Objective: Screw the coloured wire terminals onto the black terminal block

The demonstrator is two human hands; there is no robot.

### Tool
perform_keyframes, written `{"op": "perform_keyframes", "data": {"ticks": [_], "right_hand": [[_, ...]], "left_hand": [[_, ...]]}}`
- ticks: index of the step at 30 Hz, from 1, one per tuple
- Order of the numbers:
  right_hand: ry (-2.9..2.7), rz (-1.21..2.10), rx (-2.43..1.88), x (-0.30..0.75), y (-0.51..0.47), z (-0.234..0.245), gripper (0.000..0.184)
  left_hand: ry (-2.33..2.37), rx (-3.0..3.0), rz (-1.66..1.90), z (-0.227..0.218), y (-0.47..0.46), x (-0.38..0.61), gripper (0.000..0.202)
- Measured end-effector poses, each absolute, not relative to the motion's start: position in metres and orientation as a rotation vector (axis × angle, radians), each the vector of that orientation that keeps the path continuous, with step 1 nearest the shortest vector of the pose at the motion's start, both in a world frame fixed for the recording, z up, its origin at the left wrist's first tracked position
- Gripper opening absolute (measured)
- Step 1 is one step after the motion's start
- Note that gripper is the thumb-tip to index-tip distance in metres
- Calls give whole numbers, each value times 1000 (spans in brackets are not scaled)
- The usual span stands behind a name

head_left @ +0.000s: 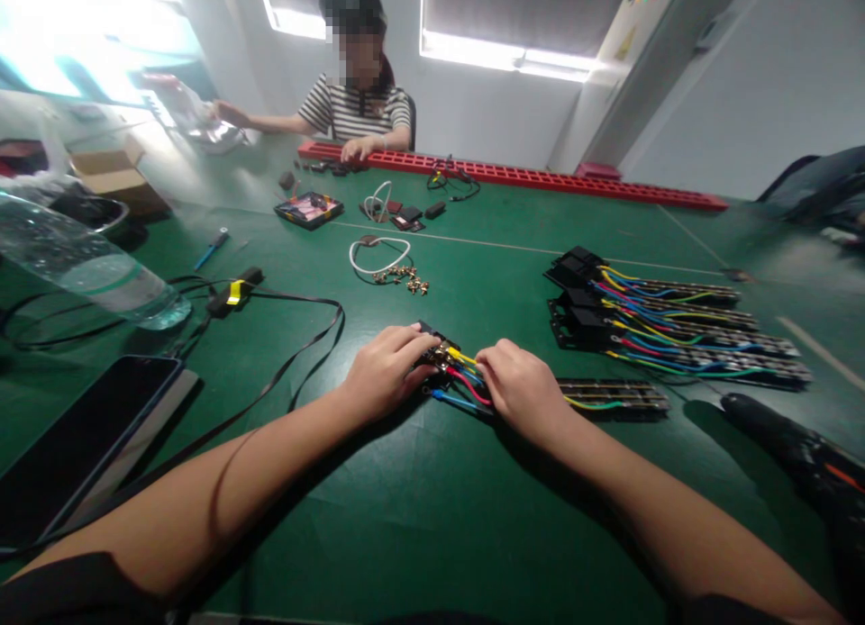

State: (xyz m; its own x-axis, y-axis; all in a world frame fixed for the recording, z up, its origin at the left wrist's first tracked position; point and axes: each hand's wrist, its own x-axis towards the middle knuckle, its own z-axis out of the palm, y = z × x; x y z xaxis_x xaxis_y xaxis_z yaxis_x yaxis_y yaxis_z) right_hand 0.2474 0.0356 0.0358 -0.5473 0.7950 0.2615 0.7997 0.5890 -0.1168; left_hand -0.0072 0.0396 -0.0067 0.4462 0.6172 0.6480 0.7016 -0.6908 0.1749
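Head view: at the centre of the frame, a long black strip (628, 397) is joined by red, blue and yellow wires (468, 379) to a black end block (442, 357), which the left hand (388, 368) grips while the right hand (520, 386) pinches the wires. Small brass-coloured pieces (417, 285) lie above on the green desk (378, 517), similar black wired assemblies (682, 326) at right.

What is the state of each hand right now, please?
Left hand: closed, holding the black terminal block.
Right hand: closed, pinching the coloured wires.

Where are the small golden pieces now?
In the head view, the golden pieces lie centrally on the table, by the white loop, beyond the left hand.
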Motion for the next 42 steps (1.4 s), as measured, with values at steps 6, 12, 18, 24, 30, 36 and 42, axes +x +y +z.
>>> {"op": "perform_keyframes", "data": {"ticks": [6,12,18,24,30,36,42], "right_hand": [[-2561,-161,-1270,247,36,33,22],[-2532,-383,-1161,247,38,30,26],[-2529,-448,-1056,246,39,30,26],[-2558,-422,-1056,247,39,30,25],[-2562,-418,-1059,246,40,29,27],[-2551,-436,-1018,245,40,31,28],[-2577,-422,-1025,245,40,30,28]], "left_hand": [[-1160,-2530,-1062,-5,38,-5,27],[-1143,-2499,-1096,-4,39,-5,26],[-1107,-2468,-1110,-5,40,-5,24],[-1114,-2468,-1090,-4,39,-5,22],[-1131,-2474,-1082,-5,38,-5,21],[-1098,-2464,-1108,-4,39,-5,23],[-1091,-2469,-1082,-5,39,-6,22]]}}
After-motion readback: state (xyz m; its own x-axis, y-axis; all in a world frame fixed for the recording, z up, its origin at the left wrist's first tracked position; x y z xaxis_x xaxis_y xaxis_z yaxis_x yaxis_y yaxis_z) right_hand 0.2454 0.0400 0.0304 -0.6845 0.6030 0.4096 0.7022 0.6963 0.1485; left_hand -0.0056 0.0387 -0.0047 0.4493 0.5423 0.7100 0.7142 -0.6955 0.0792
